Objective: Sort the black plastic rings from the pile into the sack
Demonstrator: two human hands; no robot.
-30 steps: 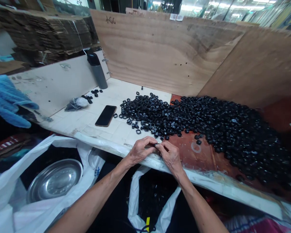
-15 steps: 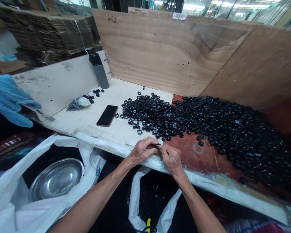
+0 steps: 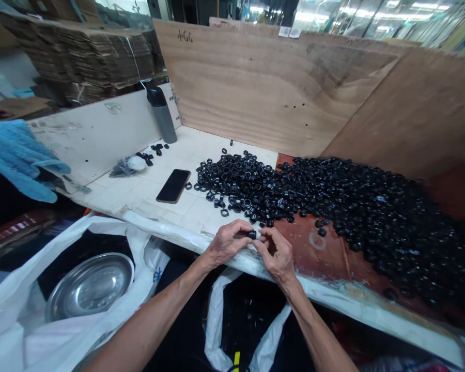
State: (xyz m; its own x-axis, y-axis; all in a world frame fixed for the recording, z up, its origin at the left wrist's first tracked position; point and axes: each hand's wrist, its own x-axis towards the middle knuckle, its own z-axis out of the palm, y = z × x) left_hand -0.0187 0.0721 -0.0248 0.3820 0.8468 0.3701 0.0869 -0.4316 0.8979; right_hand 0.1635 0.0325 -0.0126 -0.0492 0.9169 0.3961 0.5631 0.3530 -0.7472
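Observation:
A small black plastic ring (image 3: 251, 234) shows between my hands at the white front edge of the bench, pinched in the fingers of my left hand (image 3: 227, 244). My right hand (image 3: 279, 254) is curled just beside it, its fingertips very close to the ring; I cannot tell whether they touch it. Beyond my hands, a low heap of similar black rings (image 3: 236, 183) lies on the white board and runs into a much larger heap (image 3: 375, 222) on the reddish-brown board.
A black smartphone (image 3: 173, 186) lies left of the rings. Further back stand a grey bottle (image 3: 161, 116) and a clear bag of black parts (image 3: 124, 167). Plywood walls (image 3: 271, 82) box the bench. Below it are a steel bowl (image 3: 89, 287) and white plastic bags (image 3: 232, 315).
My hands have drawn slightly apart, and the black ring now shows more plainly between them. The whole view has shifted a little as my head moved.

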